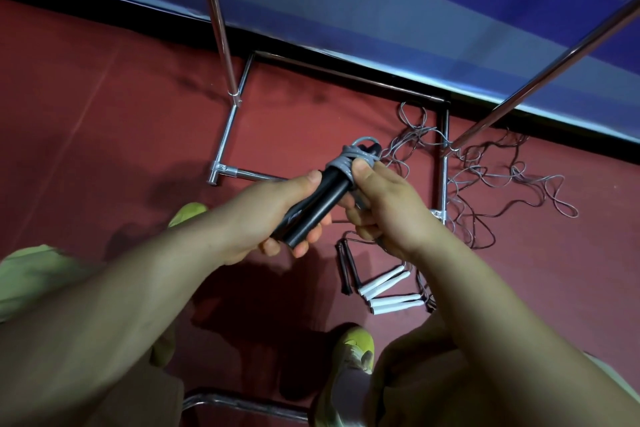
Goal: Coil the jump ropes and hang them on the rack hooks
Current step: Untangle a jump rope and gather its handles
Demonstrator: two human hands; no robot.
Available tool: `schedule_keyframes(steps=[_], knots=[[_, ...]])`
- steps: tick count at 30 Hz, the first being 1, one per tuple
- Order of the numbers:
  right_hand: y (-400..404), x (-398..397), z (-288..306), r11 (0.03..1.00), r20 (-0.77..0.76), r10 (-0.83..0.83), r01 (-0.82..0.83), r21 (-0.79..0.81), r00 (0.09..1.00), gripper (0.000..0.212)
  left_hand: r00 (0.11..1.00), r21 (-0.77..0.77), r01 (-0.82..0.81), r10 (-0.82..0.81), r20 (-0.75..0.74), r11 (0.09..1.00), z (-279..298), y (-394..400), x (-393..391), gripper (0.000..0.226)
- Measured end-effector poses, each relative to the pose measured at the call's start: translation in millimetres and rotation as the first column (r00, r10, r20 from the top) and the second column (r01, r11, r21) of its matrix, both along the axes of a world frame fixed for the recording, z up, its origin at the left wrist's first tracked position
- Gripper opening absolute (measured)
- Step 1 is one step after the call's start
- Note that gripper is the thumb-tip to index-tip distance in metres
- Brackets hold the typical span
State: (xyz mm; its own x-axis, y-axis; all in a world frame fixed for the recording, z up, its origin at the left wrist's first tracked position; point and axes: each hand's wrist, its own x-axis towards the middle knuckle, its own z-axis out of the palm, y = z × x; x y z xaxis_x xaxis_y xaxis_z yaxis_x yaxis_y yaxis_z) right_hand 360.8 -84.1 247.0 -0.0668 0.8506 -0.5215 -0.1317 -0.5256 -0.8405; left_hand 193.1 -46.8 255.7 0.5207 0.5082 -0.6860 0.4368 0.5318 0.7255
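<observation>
Coiling one jump rope above the red floor (104, 97), beside the chrome rack (225, 55).

Loose ropes (485, 177) lie tangled round the rack's base, with white-handled ropes (388, 291) nearer the feet, still uncoiled. The left hand (273, 215) is clamped round the paired black handles (318, 208), likely to steady them as a core. The right hand (384, 198) pinches the grey cord wraps (346, 163) at the handles' top, apparently keeping the turns tight.

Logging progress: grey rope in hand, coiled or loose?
Coiled: grey rope wraps the black handles, gripped by left hand and right hand.
</observation>
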Motion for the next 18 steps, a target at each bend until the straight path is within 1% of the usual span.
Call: schedule_keyframes(steps=[3, 6, 9, 11, 12, 13, 15, 18], knots=[[-2, -1, 1, 0.999, 0.13, 0.027, -0.033, 0.037, 0.991, 0.024, 0.999, 0.14, 0.019, -0.014, -0.041, 0.99, 7, -3, 5, 0.053], [3, -2, 6, 0.995, 0.263, -0.035, 0.009, 0.1, 0.964, 0.025, 0.998, 0.256, -0.003, 0.02, -0.065, 0.967, 19, 0, 13, 0.048], [6, -2, 18, 0.982, 0.344, -0.062, -0.005, 0.19, 0.937, 0.033, 0.996, 0.337, -0.007, 0.037, -0.081, 0.941, 32, 4, 20, 0.048], [3, 0, 28, 0.982, 0.417, -0.083, 0.002, 0.191, 0.905, 0.042, 0.995, 0.389, -0.016, 0.051, -0.082, 0.921, 39, 7, 23, 0.055], [0, 2, 32, 0.982, 0.463, -0.1, 0.013, 0.187, 0.881, 0.048, 0.994, 0.414, 0.0, 0.045, -0.098, 0.91, 43, 8, 25, 0.062], [-4, 4, 36, 0.982, 0.508, -0.119, 0.026, 0.187, 0.853, 0.054, 0.991, 0.438, 0.023, 0.036, -0.126, 0.899, 46, 9, 27, 0.065], [-12, 8, 41, 0.98, 0.569, -0.16, 0.059, 0.192, 0.806, 0.063, 0.982, 0.458, 0.081, 0.007, -0.188, 0.885, 51, 8, 34, 0.055], [-19, 8, 50, 0.981, 0.57, -0.184, 0.11, 0.162, 0.801, 0.068, 0.979, 0.498, 0.084, 0.02, -0.201, 0.863, 54, 8, 39, 0.039]])
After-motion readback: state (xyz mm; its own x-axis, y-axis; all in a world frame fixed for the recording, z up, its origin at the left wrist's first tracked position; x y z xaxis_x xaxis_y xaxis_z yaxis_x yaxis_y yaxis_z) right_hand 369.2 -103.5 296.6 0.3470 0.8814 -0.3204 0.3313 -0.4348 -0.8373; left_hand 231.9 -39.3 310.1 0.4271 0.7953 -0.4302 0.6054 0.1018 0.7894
